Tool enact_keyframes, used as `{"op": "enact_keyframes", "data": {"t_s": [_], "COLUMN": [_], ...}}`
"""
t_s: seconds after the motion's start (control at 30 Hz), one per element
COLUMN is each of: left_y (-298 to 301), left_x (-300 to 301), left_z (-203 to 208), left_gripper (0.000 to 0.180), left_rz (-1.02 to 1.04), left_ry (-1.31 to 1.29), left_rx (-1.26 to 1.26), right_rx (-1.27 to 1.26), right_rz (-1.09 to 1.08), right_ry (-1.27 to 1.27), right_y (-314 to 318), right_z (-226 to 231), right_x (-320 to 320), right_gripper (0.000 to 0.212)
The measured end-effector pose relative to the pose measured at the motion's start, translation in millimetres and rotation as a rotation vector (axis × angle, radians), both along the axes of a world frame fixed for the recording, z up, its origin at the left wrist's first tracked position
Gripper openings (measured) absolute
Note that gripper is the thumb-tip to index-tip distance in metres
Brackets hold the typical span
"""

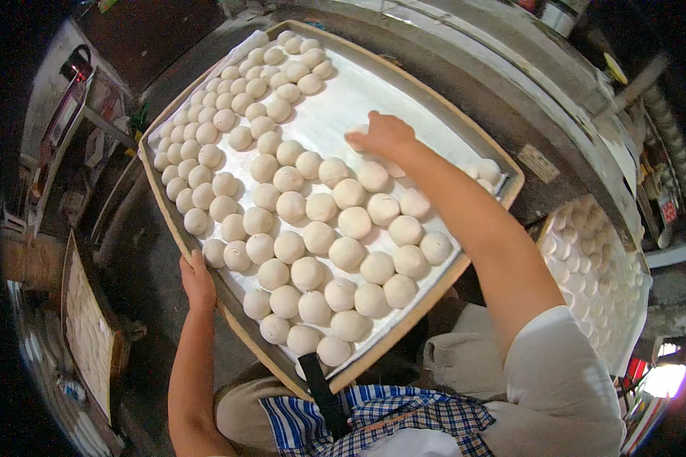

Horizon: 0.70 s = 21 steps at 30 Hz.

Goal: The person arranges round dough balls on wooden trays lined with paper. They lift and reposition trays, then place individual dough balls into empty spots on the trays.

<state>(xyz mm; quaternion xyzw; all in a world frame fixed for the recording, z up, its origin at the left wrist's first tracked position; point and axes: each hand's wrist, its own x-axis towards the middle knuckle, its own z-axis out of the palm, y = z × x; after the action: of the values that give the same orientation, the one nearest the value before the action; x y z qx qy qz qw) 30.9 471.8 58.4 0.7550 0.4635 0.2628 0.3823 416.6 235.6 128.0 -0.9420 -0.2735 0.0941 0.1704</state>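
A large wooden-rimmed tray [505, 199], lined with white cloth, lies tilted across my lap. Many round white dough balls [320, 207] cover its left and near parts. On the tray's left rim, my left hand [198, 283] is closed around the edge. My right hand [386, 139] reaches over the bare cloth toward the far right, just beyond the nearest rows. Its fingers are curled, and a pale dough ball [358, 132] shows between thumb and fingers, partly hidden. Several more balls sit in the tray's right corner beyond my forearm.
At the right stands another tray [593, 274] covered with pale rounded shapes. A wooden-framed board [89, 327] leans at the lower left. Shelving [80, 129] stands at the far left. A dark strap [324, 400] hangs over the tray's near edge, above a checked blue cloth [419, 415].
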Motion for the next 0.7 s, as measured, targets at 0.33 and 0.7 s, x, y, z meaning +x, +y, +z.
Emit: {"op": "enact_keyframes", "data": {"t_s": [0.33,0.7], "left_y": [1,71], "left_x": [3,-13], "left_z": [5,-33], "left_gripper": [0.045,0.066], "left_rz": [0.014,-0.043], "left_ry": [-0.015,0.070], "left_rx": [-0.023,-0.159], "right_rx": [0.909,1.454], "right_rz": [0.524,-0.392], "right_ry": [0.620,0.579], "right_y": [-64,-451], "right_z": [61,71], "right_x": [-45,-124], "right_gripper": [0.067,0.051]}}
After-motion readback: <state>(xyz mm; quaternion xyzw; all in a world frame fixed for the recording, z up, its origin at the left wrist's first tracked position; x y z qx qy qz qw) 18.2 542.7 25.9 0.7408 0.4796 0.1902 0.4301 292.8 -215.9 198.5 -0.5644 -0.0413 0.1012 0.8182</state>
